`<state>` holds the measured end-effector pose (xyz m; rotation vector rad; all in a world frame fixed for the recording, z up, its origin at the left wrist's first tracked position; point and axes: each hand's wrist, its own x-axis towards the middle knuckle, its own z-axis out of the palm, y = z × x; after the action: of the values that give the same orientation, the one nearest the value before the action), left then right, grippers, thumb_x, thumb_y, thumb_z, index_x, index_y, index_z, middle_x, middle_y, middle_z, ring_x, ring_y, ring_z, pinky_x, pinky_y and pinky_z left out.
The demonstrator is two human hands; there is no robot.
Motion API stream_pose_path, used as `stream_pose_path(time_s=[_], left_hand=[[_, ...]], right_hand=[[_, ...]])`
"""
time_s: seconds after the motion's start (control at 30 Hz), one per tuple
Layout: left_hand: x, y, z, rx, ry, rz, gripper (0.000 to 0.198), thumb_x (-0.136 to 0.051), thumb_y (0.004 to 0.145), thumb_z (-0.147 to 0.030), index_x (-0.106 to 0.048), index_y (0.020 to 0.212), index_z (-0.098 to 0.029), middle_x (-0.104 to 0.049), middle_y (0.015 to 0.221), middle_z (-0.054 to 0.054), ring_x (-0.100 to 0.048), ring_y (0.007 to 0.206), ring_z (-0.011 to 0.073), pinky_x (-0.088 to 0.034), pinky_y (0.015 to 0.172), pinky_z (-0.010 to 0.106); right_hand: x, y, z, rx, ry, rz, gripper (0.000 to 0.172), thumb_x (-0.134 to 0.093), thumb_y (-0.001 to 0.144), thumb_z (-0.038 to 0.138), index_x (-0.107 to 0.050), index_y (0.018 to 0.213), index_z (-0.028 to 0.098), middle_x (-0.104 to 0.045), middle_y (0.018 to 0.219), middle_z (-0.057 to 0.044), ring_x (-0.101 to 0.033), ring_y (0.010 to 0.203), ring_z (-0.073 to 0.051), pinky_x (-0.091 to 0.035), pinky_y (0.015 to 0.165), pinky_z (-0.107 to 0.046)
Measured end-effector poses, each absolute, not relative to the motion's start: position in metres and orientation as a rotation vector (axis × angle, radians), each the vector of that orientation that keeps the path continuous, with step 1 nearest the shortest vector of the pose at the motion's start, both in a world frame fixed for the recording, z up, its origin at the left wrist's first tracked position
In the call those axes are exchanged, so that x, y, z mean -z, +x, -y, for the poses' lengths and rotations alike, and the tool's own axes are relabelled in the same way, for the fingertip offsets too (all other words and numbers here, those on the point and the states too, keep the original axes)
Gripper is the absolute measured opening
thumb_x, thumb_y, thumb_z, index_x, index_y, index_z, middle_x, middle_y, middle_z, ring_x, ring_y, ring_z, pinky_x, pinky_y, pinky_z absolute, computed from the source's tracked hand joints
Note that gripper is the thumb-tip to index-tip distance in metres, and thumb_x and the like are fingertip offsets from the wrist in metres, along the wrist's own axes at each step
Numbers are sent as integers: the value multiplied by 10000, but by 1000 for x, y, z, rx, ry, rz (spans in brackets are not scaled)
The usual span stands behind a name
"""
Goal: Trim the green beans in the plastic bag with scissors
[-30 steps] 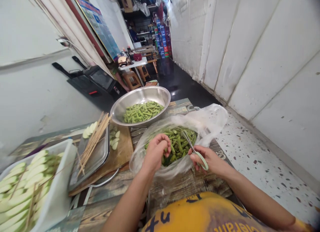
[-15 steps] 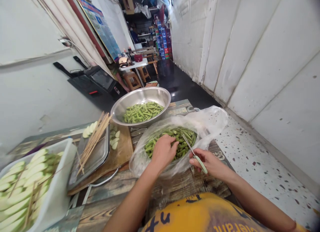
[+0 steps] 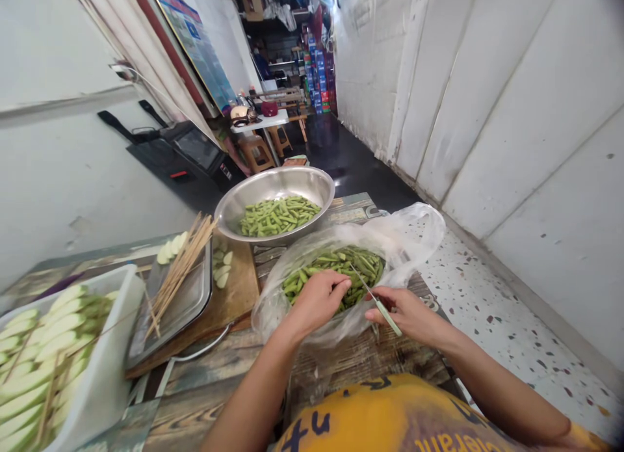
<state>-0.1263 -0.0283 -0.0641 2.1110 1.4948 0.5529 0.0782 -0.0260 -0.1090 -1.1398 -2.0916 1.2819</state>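
My right hand [image 3: 404, 312] is closed around the pale green handle of a small knife [image 3: 387, 317]. Its thin metal blade points up and left over an open clear plastic bag [image 3: 273, 296]. Short green pods [image 3: 363, 260], like beans or okra, fill the bag. Just left of the blade, my left hand [image 3: 319, 299] is over the pods with its fingers curled against the thumb; whatever is between them is hidden. Behind the bag, a wide steel bowl [image 3: 229, 208] holds more green pods [image 3: 277, 216].
At left, a white bin [image 3: 114, 348] holds pale sliced vegetables on sticks. Beside it, wooden skewers [image 3: 180, 270] lie across a metal tray [image 3: 195, 302] on a wooden board [image 3: 244, 276]. The wood-patterned table [image 3: 195, 400] carries all this; a white wall [image 3: 511, 114] runs along the right.
My left hand's fingers have lifted slightly off the pods and drawn together toward the thumb. The knife has tilted, its blade tip shifting slightly left. The view has shifted a little.
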Motion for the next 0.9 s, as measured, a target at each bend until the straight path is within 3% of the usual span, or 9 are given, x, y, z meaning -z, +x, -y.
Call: stream_pose_path(time_s=[0.2, 0.37, 0.47, 0.6, 0.9], left_hand=[[65, -127, 29, -530, 2061, -1464, 318, -421, 862, -262, -655, 671, -163, -606, 666, 18, -526, 682, 153, -356, 662, 255], [66, -130, 29, -643, 1912, -1443, 227, -488, 811, -272, -661, 713, -165, -632, 706, 17, -544, 709, 152, -377, 677, 250], [65, -130, 29, -799, 1627, -1467, 177, -547, 767, -306, -627, 783, -148, -588, 641, -2, -474, 552, 105, -357, 546, 221], [60, -125, 31, -958, 1183, -1425, 282, -608, 704, -322, -573, 912, -135, -615, 676, 5, -358, 411, 44, -263, 404, 180], [73, -115, 36, -1047, 1185, -1506, 223, -643, 657, -281, -553, 807, -144, -655, 683, 22, -371, 397, 33, -274, 399, 171]], right_hand=[[109, 78, 26, -1394, -1103, 1995, 340, -631, 755, 484, -654, 817, 150, -500, 616, 22, -449, 588, -129, -352, 540, -216], [113, 77, 27, -1613, -1132, 1838, 336, -648, 740, 478, -588, 711, 149, -398, 484, 57, -378, 430, -83, -309, 426, -199], [111, 77, 28, -1772, -1104, 1692, 358, -643, 743, 500, -566, 799, 155, -451, 513, 48, -430, 437, -91, -334, 390, -186], [109, 76, 32, -1951, -997, 1554, 448, -604, 767, 540, -525, 993, 161, -523, 668, 8, -536, 578, -136, -393, 359, -174], [106, 68, 35, -1948, -998, 1571, 511, -588, 761, 585, -543, 993, 132, -504, 636, 13, -527, 558, -123, -397, 337, -159]])
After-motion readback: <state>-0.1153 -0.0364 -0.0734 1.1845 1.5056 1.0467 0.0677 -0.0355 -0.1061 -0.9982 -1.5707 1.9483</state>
